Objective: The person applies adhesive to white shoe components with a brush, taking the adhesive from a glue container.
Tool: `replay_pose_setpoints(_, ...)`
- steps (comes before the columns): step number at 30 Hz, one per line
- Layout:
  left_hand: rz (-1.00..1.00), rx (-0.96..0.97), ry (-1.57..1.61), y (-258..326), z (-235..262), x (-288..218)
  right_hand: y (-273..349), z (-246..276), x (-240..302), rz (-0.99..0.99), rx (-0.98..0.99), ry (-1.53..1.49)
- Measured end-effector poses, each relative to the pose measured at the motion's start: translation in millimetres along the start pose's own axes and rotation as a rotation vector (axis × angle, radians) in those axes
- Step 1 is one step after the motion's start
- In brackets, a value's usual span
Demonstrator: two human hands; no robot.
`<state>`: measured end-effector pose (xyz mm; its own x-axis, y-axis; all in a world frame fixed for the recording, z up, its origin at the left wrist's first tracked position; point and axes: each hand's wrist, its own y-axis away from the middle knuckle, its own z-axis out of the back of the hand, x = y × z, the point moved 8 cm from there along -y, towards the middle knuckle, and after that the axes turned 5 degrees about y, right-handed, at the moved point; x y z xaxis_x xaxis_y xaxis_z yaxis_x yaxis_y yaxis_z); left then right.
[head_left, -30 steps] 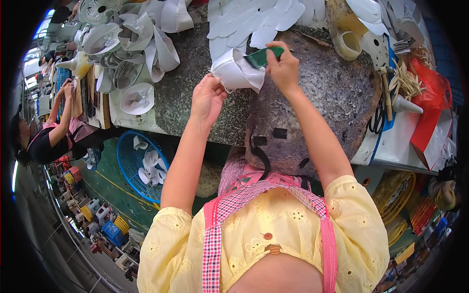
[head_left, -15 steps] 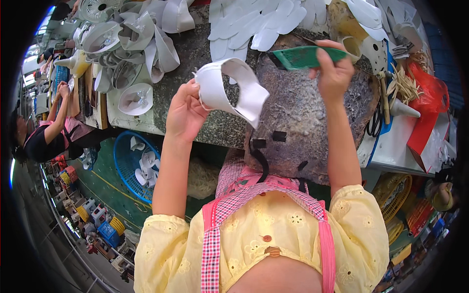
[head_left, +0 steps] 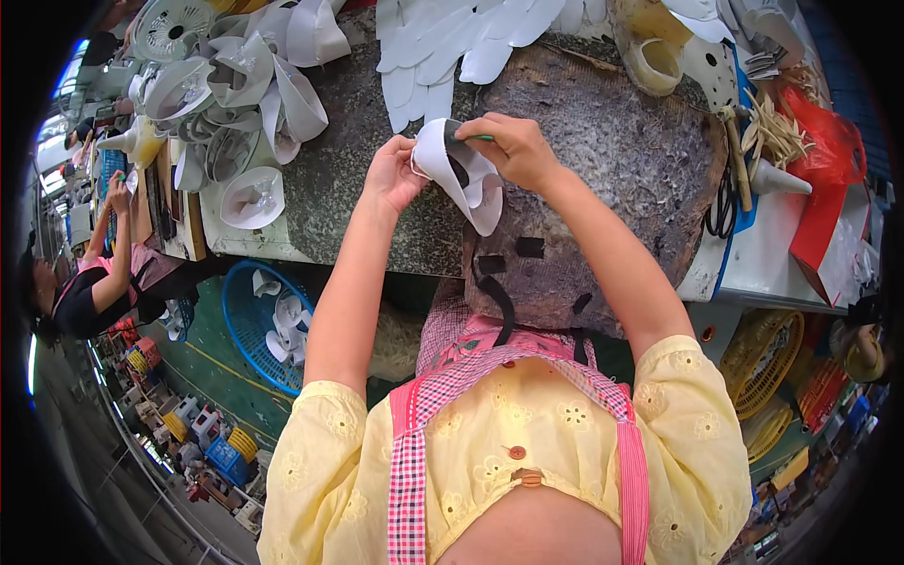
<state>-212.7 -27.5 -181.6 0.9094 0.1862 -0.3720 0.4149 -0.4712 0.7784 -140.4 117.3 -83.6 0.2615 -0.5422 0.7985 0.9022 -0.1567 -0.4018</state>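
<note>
A white curved piece, which looks like a shoe upper, is held above the worktop by my left hand, fingers closed on its left edge. My right hand grips a flat green tool that is mostly hidden by the fingers. The tool's far end reaches into the opening of the white upper, so its tip does not show clearly. Below and to the right of both hands lies a worn, grey-brown work board with a rough, crusted surface.
Flat white sole-shaped pieces fan out at the back. More white uppers heap up at the left. A glue-stained pot and a red plastic bag are at the right. Below stands a blue basket; another person works far left.
My right hand has swung left and brought the green tool into the upper. My left hand has moved slightly right, and the upper has turned and tilted.
</note>
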Motion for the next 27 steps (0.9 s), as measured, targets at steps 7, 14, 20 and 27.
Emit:
replay_pose_setpoints(7, -0.022, -0.038, -0.027, 1, 12, -5, -17, 11, 6, -0.307, 0.003, 0.043)
replay_pose_setpoints(14, 0.008, 0.001, 0.047, -5, 17, -3, -8, -4, -11, -0.381, 0.033, 0.244)
replay_pose_setpoints(20, -0.017, -0.036, 0.054, -6, 14, -2, -19, -2, 4, -0.224, -0.076, -0.027)
replay_pose_setpoints(27, -0.033, 0.032, 0.022, 21, 3, -2, 17, 26, 6, -0.531, 0.088, -0.265)
